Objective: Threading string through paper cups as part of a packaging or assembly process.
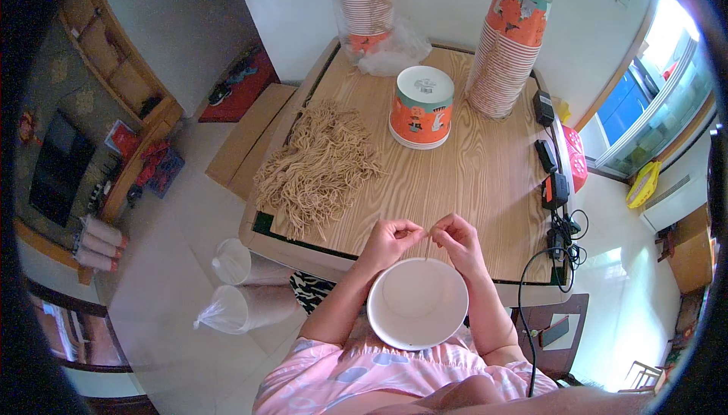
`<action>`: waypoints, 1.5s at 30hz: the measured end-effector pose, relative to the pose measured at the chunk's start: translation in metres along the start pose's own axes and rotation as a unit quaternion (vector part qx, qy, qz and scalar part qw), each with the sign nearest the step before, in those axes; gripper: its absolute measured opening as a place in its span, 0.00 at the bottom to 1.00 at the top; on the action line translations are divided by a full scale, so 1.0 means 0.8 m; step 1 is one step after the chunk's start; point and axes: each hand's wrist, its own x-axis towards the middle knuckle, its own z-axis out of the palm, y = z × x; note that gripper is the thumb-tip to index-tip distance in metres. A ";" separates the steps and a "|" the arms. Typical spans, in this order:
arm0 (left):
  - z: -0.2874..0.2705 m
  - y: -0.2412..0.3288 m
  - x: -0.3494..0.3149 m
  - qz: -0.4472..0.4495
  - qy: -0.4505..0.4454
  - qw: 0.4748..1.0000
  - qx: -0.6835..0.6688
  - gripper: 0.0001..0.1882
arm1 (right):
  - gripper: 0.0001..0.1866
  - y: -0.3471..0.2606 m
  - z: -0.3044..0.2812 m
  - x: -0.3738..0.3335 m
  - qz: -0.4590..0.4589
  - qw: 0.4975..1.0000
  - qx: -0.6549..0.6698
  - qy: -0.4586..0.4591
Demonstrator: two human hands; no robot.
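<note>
My left hand (392, 239) and my right hand (457, 239) meet just above the near edge of a wooden table (485, 180), both pinching a thin tan string (427, 244) that hangs down over a white round lid (417, 303) resting on my lap. A big heap of the same tan strings (318, 166) lies on the table's left side, well away from my hands. An upside-down orange paper bucket (422, 108) stands at the table's middle back.
Two tall stacks of orange paper buckets stand at the back, one in plastic wrap (365, 5), one at the right (506, 51). Black chargers and cables (555, 187) line the right edge. Bagged stacks of cups (246, 286) lie on the floor left, by a cardboard box (246, 138).
</note>
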 end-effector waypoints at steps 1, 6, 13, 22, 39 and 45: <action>-0.001 0.000 0.000 0.000 0.000 1.000 0.000 0.06 | 0.02 -0.001 0.000 0.001 0.005 1.000 -0.004 -0.006; -0.002 0.003 0.001 -0.023 -0.007 1.000 -0.009 0.06 | 0.04 0.002 0.000 0.003 0.024 0.999 0.012 0.021; -0.008 -0.004 0.011 -0.004 -0.008 1.000 0.018 0.06 | 0.08 0.000 -0.006 0.005 0.068 0.997 0.006 -0.040; -0.007 0.006 0.017 0.037 -0.033 0.999 0.022 0.05 | 0.07 -0.009 -0.006 -0.001 0.125 0.989 -0.010 -0.077; -0.003 0.014 0.020 0.059 -0.028 0.997 0.038 0.05 | 0.08 -0.003 -0.009 0.003 0.073 0.995 -0.004 -0.065; -0.002 0.024 0.019 0.041 -0.033 0.998 0.043 0.04 | 0.08 -0.004 -0.010 0.003 0.074 0.996 -0.008 -0.057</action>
